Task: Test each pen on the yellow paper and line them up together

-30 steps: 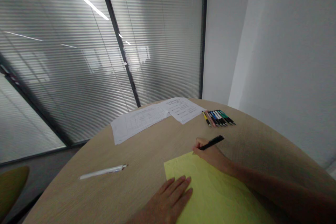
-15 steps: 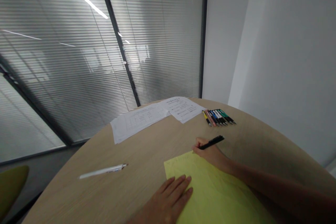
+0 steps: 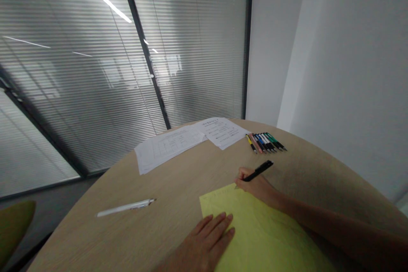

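A sheet of yellow paper [image 3: 261, 238] lies on the table in front of me, with a faint row of marks along its top edge. My left hand [image 3: 210, 238] rests flat on the sheet's left side, fingers stretched out. My right hand [image 3: 255, 187] is closed round a black pen [image 3: 259, 171] near the top edge of the paper. The pen leans up and to the right, and its tip is hidden by the fingers or too small to make out.
A white pen [image 3: 126, 207] lies to the left on the round wooden table [image 3: 178, 182]. Printed white sheets [image 3: 168, 146] overlap at the far side. Several pens [image 3: 266, 142] lie in a row beside them. A yellow-green chair back [image 3: 15, 229] shows at lower left.
The black pen's upper end has tipped slightly upward as my right hand shifted a little. My left hand and the paper look the same.
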`<action>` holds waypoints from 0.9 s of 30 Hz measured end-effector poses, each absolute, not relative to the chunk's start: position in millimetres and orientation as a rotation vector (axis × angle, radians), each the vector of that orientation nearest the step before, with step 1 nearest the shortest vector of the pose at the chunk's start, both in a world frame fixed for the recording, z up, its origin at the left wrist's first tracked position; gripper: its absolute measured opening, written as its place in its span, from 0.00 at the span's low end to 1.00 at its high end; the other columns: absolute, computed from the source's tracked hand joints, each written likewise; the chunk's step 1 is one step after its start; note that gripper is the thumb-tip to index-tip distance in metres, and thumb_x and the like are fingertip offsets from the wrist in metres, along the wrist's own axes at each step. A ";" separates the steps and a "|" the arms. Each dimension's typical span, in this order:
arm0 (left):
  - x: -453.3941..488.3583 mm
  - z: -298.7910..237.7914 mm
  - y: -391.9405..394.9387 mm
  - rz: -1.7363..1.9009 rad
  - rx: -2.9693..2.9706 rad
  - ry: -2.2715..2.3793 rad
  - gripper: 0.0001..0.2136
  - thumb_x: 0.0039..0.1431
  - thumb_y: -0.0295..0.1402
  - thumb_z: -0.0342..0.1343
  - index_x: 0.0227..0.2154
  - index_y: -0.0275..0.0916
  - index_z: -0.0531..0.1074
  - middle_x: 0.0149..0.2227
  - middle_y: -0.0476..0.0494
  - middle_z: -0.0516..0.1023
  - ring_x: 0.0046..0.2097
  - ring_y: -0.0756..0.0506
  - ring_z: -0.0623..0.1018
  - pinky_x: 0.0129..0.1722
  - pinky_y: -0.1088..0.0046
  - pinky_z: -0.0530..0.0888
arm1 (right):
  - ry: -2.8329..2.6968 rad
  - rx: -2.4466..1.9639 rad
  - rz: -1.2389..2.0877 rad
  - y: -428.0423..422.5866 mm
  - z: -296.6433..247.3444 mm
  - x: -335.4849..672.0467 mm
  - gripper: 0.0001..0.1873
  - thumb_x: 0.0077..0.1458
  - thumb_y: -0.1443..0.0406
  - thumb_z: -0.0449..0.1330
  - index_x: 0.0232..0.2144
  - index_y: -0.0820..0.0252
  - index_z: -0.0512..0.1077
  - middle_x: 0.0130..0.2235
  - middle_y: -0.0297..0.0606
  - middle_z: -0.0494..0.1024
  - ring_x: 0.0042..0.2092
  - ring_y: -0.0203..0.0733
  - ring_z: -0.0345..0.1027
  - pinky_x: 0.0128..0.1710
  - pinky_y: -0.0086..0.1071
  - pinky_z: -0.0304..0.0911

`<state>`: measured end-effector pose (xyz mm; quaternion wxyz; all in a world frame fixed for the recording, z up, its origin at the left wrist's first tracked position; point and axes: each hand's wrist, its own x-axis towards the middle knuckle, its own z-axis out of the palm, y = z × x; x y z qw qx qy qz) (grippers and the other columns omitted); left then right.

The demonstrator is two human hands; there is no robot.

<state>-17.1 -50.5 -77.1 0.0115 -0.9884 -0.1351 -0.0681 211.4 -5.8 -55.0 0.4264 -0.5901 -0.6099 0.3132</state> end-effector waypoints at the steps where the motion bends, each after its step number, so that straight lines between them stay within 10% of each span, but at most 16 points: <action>1: -17.2 -77.4 -50.2 -0.224 -3.076 -0.415 0.25 0.62 0.36 0.38 0.59 0.39 0.37 0.59 0.38 0.48 0.58 0.41 0.52 0.52 0.60 0.60 | -1.517 -1.450 0.806 -5.6 -54.2 213.1 0.09 0.38 0.69 0.55 0.14 0.60 0.58 0.15 0.26 0.58 0.20 0.29 0.50 0.19 0.25 0.44; 7: -18.9 -78.8 -48.2 -0.252 -3.039 -0.399 0.24 0.62 0.36 0.38 0.58 0.38 0.40 0.59 0.39 0.50 0.58 0.42 0.54 0.52 0.63 0.61 | -1.534 -1.105 1.000 4.2 -60.1 231.0 0.12 0.47 0.57 0.53 0.26 0.61 0.67 0.20 0.28 0.63 0.22 0.30 0.54 0.21 0.25 0.49; 12: -18.8 -85.3 -45.8 -0.296 -2.961 -0.372 0.23 0.62 0.34 0.38 0.58 0.37 0.39 0.58 0.37 0.52 0.58 0.43 0.55 0.52 0.65 0.61 | -1.283 -1.144 1.012 14.9 -53.8 242.7 0.23 0.47 0.48 0.48 0.17 0.61 0.63 0.17 0.30 0.63 0.19 0.30 0.56 0.18 0.26 0.51; 20: -18.2 -74.3 -46.1 -0.191 -3.029 -0.490 0.27 0.61 0.40 0.35 0.59 0.41 0.31 0.59 0.41 0.49 0.58 0.42 0.54 0.54 0.62 0.57 | -1.256 -1.123 1.051 -1.2 -8.2 241.2 0.25 0.42 0.52 0.54 0.41 0.58 0.57 0.10 0.17 0.55 0.10 0.28 0.44 0.07 0.21 0.44; 27: -38.7 -37.3 -34.4 -0.304 -2.849 -0.965 0.39 0.54 0.51 0.42 0.58 0.36 0.26 0.60 0.34 0.45 0.59 0.38 0.50 0.54 0.54 0.55 | -1.165 -0.982 1.158 5.6 -5.7 254.2 0.16 0.46 0.59 0.52 0.38 0.60 0.60 0.16 0.24 0.62 0.14 0.27 0.53 0.11 0.21 0.47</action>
